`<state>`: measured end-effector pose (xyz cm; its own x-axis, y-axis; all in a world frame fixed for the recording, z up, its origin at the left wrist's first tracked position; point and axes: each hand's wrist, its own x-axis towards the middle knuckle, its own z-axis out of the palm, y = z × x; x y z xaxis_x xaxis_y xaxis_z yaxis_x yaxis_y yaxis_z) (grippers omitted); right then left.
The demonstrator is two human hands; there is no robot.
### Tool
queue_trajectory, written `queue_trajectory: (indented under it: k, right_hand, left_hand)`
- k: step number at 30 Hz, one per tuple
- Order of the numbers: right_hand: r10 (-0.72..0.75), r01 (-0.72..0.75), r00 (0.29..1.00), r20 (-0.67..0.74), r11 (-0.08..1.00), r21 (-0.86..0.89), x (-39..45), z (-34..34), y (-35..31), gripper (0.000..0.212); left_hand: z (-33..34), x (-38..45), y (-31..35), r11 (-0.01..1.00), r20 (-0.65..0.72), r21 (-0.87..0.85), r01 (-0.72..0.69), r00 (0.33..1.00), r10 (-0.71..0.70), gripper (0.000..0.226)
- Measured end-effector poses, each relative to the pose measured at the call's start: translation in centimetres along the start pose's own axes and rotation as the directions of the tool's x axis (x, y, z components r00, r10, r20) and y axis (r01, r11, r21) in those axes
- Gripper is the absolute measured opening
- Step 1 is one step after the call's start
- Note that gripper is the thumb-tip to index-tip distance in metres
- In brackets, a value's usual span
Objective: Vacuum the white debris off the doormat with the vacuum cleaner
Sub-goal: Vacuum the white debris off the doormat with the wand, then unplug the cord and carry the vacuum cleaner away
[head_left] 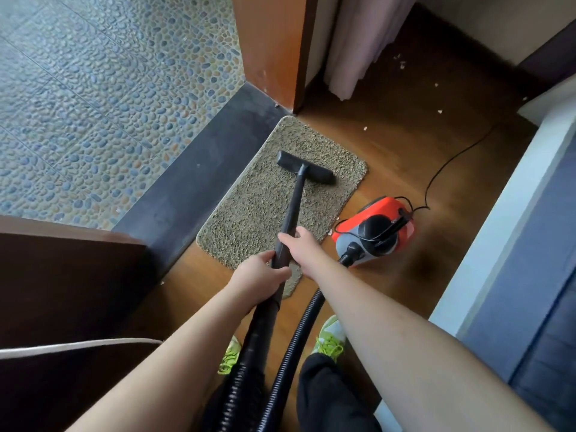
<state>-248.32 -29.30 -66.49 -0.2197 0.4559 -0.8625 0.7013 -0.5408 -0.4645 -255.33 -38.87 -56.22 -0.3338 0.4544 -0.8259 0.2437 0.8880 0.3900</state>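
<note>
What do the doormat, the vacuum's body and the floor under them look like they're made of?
The doormat looks like coarse looped fibre, speckled tan, probably synthetic or coir. The vacuum's body seems to be moulded plastic, glossy orange with grey and black parts. The floor appears to be brown wood or wood-look laminate, with a faint sheen and plank grain.

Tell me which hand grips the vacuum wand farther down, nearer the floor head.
The right hand: it holds the wand closer to the floor head, while the left hand grips higher up, nearer the hose.
</note>
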Motion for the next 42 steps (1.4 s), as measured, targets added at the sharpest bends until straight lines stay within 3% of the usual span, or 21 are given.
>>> queue_trajectory:
  k: [5,8,15,20,26,31,36,39,42]
  right_hand:
    - [-0.051,0.051,0.998,0.046,0.999,-0.005,-0.8,-4.4,-1.5,0.071]
    - [-0.05,0.042,0.994,0.096,0.996,0.077,-1.3,-6.7,-2.1,0.075]
    - [-0.151,0.163,0.982,0.117,0.981,-0.102,-3.9,-12.5,-2.5,0.062]
    - [-0.221,0.23,0.973,0.064,0.93,-0.288,-4.9,-17.8,-2.1,0.058]
    - [-0.193,0.149,0.98,-0.057,0.887,-0.438,-3.4,-22.1,-0.9,0.055]
    - [-0.142,0.067,0.979,-0.144,0.9,-0.431,0.9,-23.0,0.0,0.055]
    - [-0.1,0.01,0.977,-0.187,0.904,-0.427,3.5,-24.1,-0.5,0.056]
    - [-0.082,-0.02,0.974,-0.211,0.898,-0.439,4.6,-25.3,-1.6,0.055]
    - [-0.1,-0.005,0.977,-0.189,0.874,-0.486,6.2,-26.2,-2.4,0.055]
  left_hand:
    - [-0.3,-0.7,4.8,1.0,0.016,-0.02,0.016,1.0,-0.016,0.033]
    - [0.1,-1.3,6.8,0.997,0.037,-0.06,0.052,0.998,-0.05,0.025]
    - [2.0,-3.1,9.2,0.96,0.082,-0.217,0.176,0.983,-0.162,0.037]
    - [2.9,-3.2,11.1,0.986,0.049,-0.055,0.156,0.987,-0.153,0.039]
    - [2.9,-1.1,15.2,0.993,0.001,0.09,0.081,0.997,-0.082,0.034]
    - [2.0,3.1,16.7,0.974,-0.012,0.226,0.033,0.999,-0.031,0.028]
    - [1.2,4.6,16.3,0.945,0.028,0.325,0.027,0.999,-0.038,0.041]
    - [0.0,5.5,15.3,0.926,0.085,0.375,0.046,0.993,-0.083,0.058]
    - [-0.5,6.3,14.9,0.944,0.148,0.308,0.114,0.975,-0.166,0.06]
